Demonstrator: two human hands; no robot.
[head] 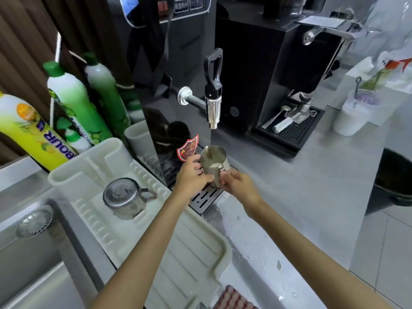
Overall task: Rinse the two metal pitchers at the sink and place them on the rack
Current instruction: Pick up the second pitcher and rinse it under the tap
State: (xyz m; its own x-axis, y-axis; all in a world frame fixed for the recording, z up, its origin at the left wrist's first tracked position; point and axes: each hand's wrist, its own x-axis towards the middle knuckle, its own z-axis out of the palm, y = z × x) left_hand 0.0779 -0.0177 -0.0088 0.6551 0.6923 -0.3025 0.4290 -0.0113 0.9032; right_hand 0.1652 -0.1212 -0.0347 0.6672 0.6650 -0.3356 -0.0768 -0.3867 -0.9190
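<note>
**Both hands on second pitcher, under dispenser tap**

Left hand (193,172) wrapped round body of small steel milk pitcher (213,160); right hand (235,182) closed on its handle side. Held upright, mouth up, straight below chrome dispenser spout (213,112), thin stream falling in. Just above black slotted drip tray (206,196).

Other round metal pitcher (123,198) already inverted on white plastic drying rack (196,253), handle pointing right.

Key relation: rack lies left of and nearer than both hands; free slots just right of parked pitcher. Left hand closer. Probably needs tipping out first, then turning long axis mouth-down. Steel sink (33,264) further left.
</note>
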